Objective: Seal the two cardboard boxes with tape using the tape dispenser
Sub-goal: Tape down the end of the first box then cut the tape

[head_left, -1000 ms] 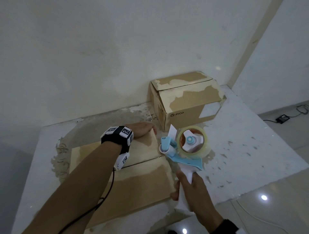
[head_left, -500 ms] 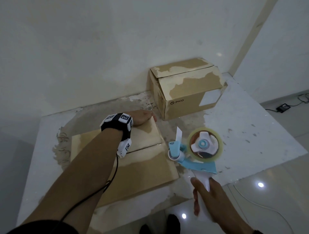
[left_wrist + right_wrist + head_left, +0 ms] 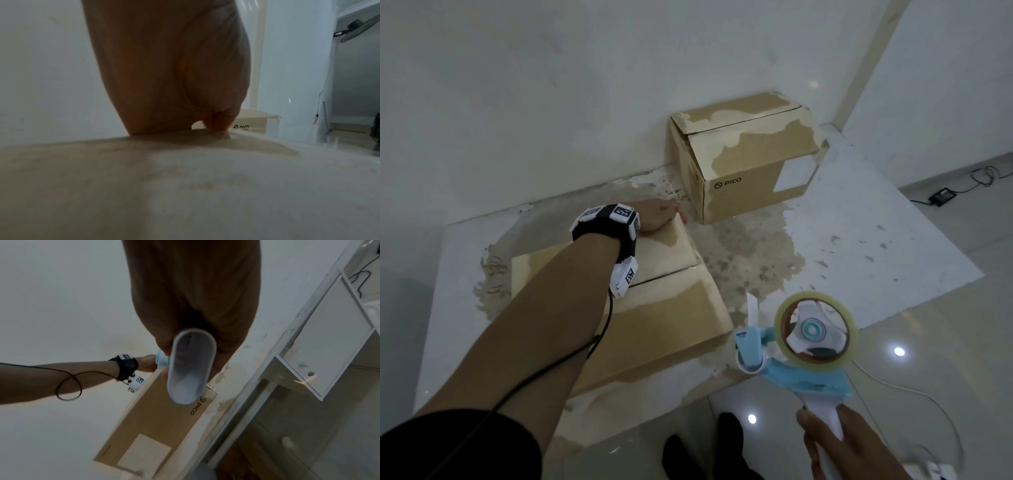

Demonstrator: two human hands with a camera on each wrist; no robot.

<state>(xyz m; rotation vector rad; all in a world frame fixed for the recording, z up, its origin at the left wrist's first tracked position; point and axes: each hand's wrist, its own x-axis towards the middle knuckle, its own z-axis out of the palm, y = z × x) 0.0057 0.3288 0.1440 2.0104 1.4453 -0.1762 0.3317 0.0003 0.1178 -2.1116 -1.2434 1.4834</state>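
Closed boxes (image 3: 619, 308) (image 3: 750, 154); raised dispenser (image 3: 801, 346)

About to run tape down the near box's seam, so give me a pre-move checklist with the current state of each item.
1. Tape dispenser gripped: ok, the right hand is wrapped round its white handle.
2. Free tape end ready: ok, a white tab stands up at the dispenser's front.
3. Near box steadied: ok, the left hand rests on its far edge.
4. Flaps closed: ok, the two top flaps meet along the centre seam.
5. Dispenser on the seam: not ok, it is held off the box's right side, beyond the table edge.
6. Far box sealed: cannot tell, no tape is plainly visible on it.
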